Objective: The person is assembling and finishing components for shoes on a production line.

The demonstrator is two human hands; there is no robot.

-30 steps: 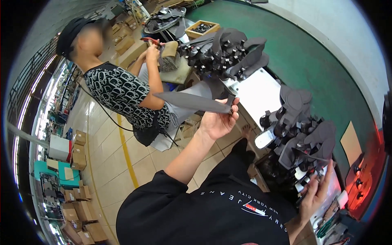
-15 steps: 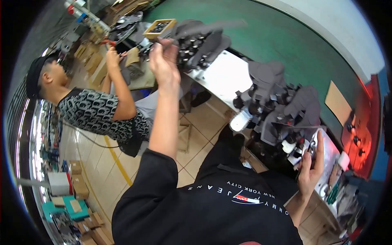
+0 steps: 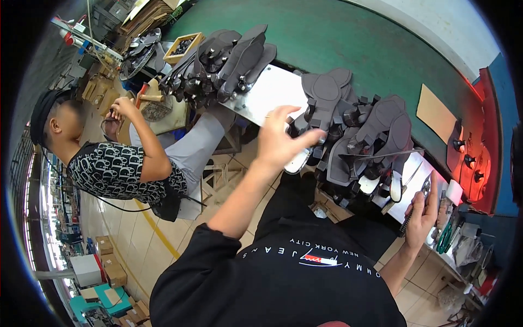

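Left hand (image 3: 280, 143) moves from far soles (image 3: 245, 60) to near soles (image 3: 384, 125).
Fingers stand apart, grip open, likely to clear the bulky straps; contact cannot be confirmed. Right hand (image 3: 420, 218) closes around a tool (image 3: 405, 223), probably palmed for quick use. 2 piles line the table (image 3: 376, 52) edge, presumably for reach. Near soles obstruct the space between hands; a board (image 3: 435, 110) lies behind.

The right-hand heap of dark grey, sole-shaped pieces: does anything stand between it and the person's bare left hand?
Nothing visible does. The bare left hand, spread open, is at the left edge of the dark grey heap and overlaps it in this view; whether they touch cannot be told.
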